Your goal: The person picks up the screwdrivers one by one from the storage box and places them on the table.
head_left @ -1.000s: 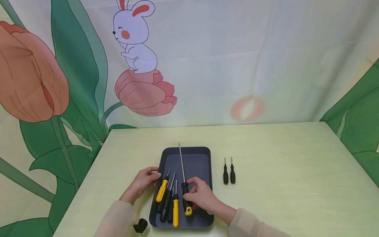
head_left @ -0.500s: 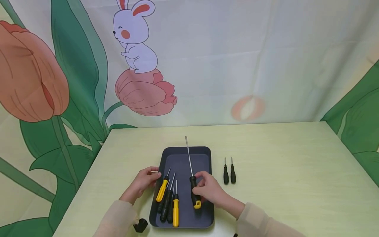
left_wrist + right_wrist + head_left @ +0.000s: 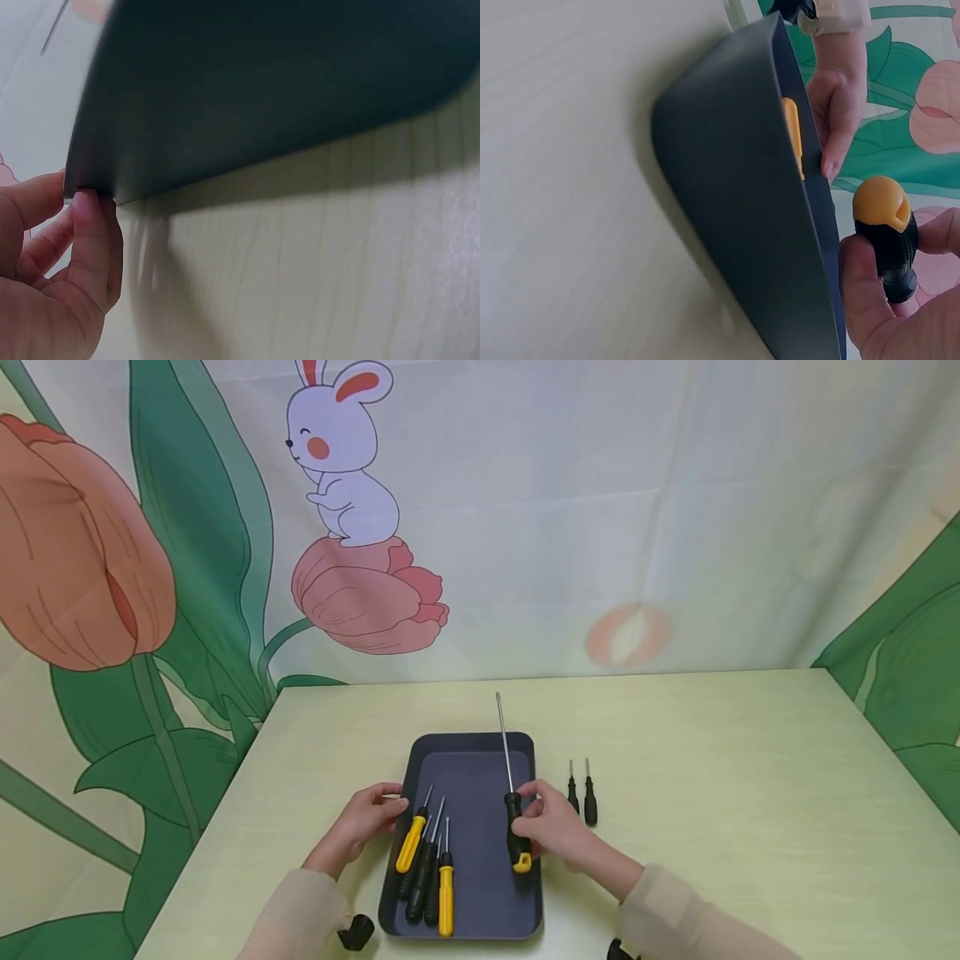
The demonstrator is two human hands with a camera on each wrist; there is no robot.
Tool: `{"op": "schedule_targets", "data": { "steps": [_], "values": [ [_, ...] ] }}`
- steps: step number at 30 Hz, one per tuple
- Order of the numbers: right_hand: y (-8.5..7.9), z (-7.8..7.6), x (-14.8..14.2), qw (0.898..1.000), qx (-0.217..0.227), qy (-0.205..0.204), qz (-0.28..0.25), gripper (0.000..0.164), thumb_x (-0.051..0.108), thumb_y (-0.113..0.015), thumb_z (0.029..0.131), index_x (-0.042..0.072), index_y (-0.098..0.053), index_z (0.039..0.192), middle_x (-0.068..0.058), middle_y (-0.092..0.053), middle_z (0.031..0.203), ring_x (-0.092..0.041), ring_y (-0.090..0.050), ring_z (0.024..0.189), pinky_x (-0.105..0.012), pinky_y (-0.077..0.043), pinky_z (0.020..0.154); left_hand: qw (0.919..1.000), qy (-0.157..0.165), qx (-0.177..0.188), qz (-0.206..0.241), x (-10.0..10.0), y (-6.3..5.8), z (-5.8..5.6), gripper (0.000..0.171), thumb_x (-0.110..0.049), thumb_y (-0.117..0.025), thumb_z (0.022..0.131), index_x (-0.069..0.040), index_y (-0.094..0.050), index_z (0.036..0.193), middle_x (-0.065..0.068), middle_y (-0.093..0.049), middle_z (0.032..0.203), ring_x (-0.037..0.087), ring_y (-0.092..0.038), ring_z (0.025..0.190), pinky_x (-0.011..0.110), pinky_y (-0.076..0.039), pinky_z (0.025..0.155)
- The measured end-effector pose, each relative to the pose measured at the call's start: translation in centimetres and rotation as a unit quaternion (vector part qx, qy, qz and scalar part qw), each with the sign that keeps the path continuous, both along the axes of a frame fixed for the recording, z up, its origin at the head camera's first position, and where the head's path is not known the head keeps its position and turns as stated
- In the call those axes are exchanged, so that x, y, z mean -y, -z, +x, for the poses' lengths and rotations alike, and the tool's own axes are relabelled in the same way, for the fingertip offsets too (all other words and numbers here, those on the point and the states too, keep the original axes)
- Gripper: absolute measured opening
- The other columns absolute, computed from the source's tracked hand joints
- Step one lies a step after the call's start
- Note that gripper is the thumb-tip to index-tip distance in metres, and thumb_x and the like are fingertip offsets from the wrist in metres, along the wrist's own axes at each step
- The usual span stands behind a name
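We're seeing the hands working apart: the right hand (image 3: 551,820) is pinching the long screwdriver (image 3: 516,827) by its black-and-yellow handle, holding it over the right side of the dark tray (image 3: 483,906), while the left hand (image 3: 366,817) is gripping that tray's left rim. Inside, we're spotting yellow and black screwdrivers (image 3: 446,897) lying toward the left. Beyond the right hand, two small black screwdrivers (image 3: 591,810) are lying on the pale, faintly grained table (image 3: 750,793), one partly hidden. Behind, we're facing a creased cloth backdrop (image 3: 525,527), where a printed rabbit (image 3: 352,502) is sitting on a pink tulip (image 3: 363,597) beside tall green leaves (image 3: 191,485).
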State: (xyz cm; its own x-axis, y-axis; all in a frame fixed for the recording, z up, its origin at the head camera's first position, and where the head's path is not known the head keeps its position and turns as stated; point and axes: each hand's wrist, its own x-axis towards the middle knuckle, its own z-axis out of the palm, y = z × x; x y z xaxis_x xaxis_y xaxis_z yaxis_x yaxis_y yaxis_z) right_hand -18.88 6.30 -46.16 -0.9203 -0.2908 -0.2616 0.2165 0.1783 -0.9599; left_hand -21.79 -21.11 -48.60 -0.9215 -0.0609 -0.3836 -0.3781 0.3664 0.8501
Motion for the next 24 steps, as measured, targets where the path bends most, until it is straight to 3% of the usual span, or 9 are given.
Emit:
{"op": "schedule_targets", "data": {
  "steps": [14,24],
  "values": [
    [-0.6,-1.4,-1.7,0.998,0.008,0.055,0.003,0.043,-0.001,-0.054,0.071,0.001,-0.043,0.113,-0.010,-0.051,0.072,-0.019,-0.052,0.048,-0.035,-0.050,0.049,1.0000,0.001,0.001,-0.004,0.0,0.0,-0.1,0.038,-0.014,-0.054,0.086,0.001,-0.047,0.120,0.016,-0.055,0.101,0.014,-0.052,0.072,0.024,-0.047,0.065],
    [-0.7,-2.4,-3.2,0.998,0.007,0.067,-0.002,0.043,-0.004,-0.052,0.072,-0.002,-0.040,0.113,-0.009,-0.051,0.073,-0.018,-0.052,0.046,-0.033,-0.048,0.047,1.0000,0.001,0.000,-0.006,0.0,0.1,-0.1,0.038,-0.013,-0.054,0.086,0.001,-0.047,0.121,0.016,-0.055,0.102,0.015,-0.052,0.074,0.025,-0.047,0.065]
  ]
}}
